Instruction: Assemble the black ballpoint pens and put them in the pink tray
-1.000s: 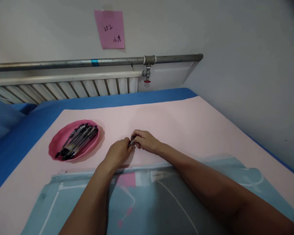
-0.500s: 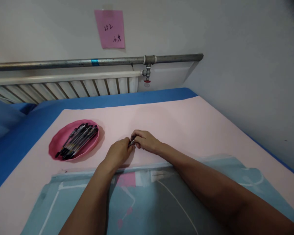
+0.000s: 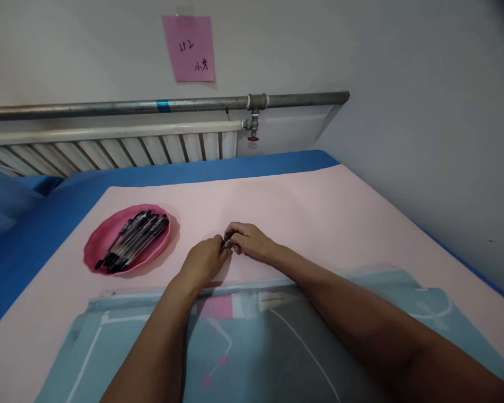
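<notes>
My left hand (image 3: 202, 262) and my right hand (image 3: 248, 242) meet over the pink sheet (image 3: 302, 212), fingers closed. Between their fingertips they pinch a small dark pen (image 3: 225, 244), mostly hidden by the fingers. To the left, a pink dish (image 3: 96, 246) holds several black pens (image 3: 133, 240) lying side by side.
A light-blue patterned cloth (image 3: 277, 347) covers the near part under my forearms. A blue mattress (image 3: 33, 224) surrounds the pink sheet. A radiator (image 3: 109, 150) and a metal pipe (image 3: 163, 105) run along the back wall, with a pink note (image 3: 189, 48) above. A grey wall (image 3: 437, 140) stands at right.
</notes>
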A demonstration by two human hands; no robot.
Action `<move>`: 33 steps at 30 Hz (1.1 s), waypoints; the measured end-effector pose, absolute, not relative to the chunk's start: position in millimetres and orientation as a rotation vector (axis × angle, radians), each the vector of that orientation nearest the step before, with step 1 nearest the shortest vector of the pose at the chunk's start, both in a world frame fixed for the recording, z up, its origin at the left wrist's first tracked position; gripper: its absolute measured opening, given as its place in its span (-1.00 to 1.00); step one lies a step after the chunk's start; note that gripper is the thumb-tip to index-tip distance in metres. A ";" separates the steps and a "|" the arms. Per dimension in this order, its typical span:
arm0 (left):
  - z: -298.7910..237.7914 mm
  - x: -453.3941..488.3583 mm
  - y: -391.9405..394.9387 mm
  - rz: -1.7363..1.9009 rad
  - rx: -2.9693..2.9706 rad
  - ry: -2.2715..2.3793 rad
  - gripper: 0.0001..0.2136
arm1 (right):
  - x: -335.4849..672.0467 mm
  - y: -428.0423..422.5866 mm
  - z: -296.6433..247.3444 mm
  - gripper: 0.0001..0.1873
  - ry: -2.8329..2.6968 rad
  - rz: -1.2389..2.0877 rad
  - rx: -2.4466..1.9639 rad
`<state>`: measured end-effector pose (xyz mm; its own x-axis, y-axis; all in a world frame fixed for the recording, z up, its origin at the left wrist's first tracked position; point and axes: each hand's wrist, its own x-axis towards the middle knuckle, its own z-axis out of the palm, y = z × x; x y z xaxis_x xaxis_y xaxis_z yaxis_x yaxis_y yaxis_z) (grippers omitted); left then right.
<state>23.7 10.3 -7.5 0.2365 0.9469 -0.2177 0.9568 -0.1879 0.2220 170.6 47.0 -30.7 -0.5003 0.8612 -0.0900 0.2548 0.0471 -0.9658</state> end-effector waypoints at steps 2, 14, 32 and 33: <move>-7.3 23.8 10.6 -0.043 2.208 1.767 -0.75 | 170.3 46.7 -29.8 -0.84 -1.795 1.478 -1.121; -8.5 23.6 10.3 -0.041 2.197 1.769 -0.73 | 170.6 47.2 -31.1 -0.84 -1.807 1.465 -1.104; -9.4 23.6 10.6 -0.045 2.215 1.779 -0.74 | 170.3 46.2 -29.1 -0.83 -1.805 1.466 -1.129; -9.1 23.6 10.5 -0.039 2.219 1.775 -0.74 | 170.0 45.8 -28.3 -0.82 -1.798 1.467 -1.134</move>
